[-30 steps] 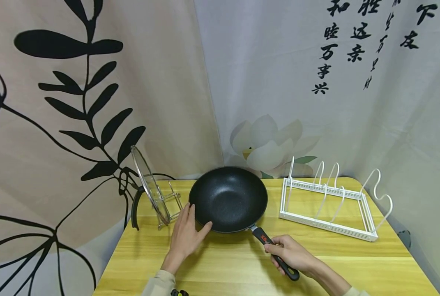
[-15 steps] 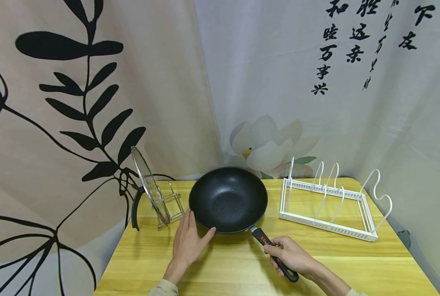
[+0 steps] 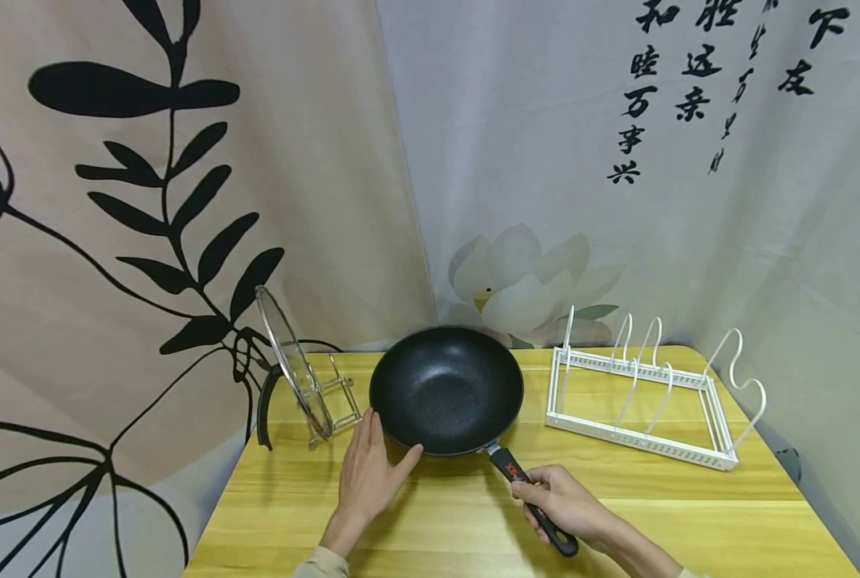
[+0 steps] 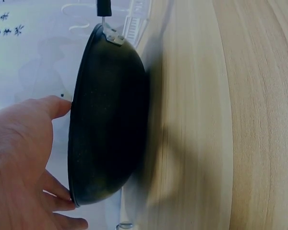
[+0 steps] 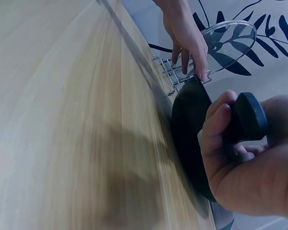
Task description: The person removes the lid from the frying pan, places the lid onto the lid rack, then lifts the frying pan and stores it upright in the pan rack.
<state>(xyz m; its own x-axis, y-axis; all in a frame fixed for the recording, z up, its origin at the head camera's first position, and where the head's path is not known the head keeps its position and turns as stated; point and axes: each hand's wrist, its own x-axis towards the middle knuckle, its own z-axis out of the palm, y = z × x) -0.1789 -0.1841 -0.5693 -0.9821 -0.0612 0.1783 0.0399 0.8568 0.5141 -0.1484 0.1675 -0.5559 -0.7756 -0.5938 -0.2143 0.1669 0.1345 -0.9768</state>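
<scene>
A black wok [image 3: 447,393] sits near the back of the wooden table, its inside facing up. My right hand [image 3: 563,506] grips its black handle [image 3: 505,464], which points toward the front right. In the right wrist view the fingers wrap the handle and its end [image 5: 251,116] sticks out of the fist. At the wok's near left side is my left hand [image 3: 368,478], fingers extended and thumb spread. The left wrist view has that thumb and the fingertips right at the rim of the wok [image 4: 108,120], seen from its dark outer side.
Left of the wok, a glass lid [image 3: 288,361] with a black handle [image 3: 263,409] leans upright in a small metal wire rack [image 3: 346,397]. On the right lies a white rack [image 3: 639,439] with several upright hoops. A printed curtain [image 3: 343,201] hangs behind the table [image 3: 437,538].
The handle's end and my right hand have shifted slightly left and toward the front. My left hand has slid slightly right and nearer along the rim. The wok's bowl stays almost in place.
</scene>
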